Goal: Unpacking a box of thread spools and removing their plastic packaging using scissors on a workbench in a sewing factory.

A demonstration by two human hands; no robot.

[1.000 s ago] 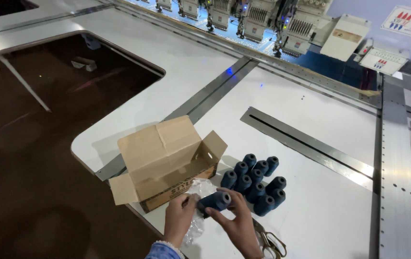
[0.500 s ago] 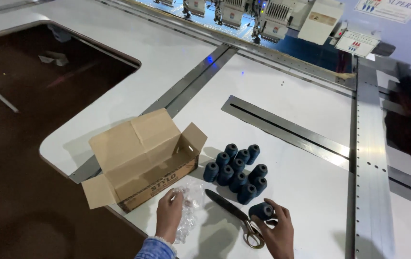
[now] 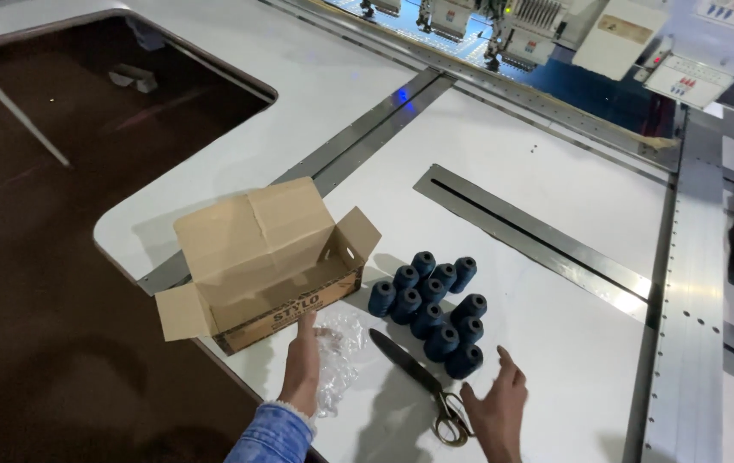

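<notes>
My left hand lies flat on the white table, fingers stretched toward an open cardboard box and resting beside crumpled clear plastic wrap. My right hand is spread open and holds nothing, just below a cluster of several dark blue thread spools standing upright. A pair of scissors lies on the table between the two hands, blades pointing up-left.
The white table has metal rails running diagonally and a curved front-left edge over a dark floor. Embroidery machine heads line the far side. A dark shape sits at the right edge.
My right hand let go of a blue spool beside the cluster and now hovers open. The left hand moved from the plastic wrap toward the box.
</notes>
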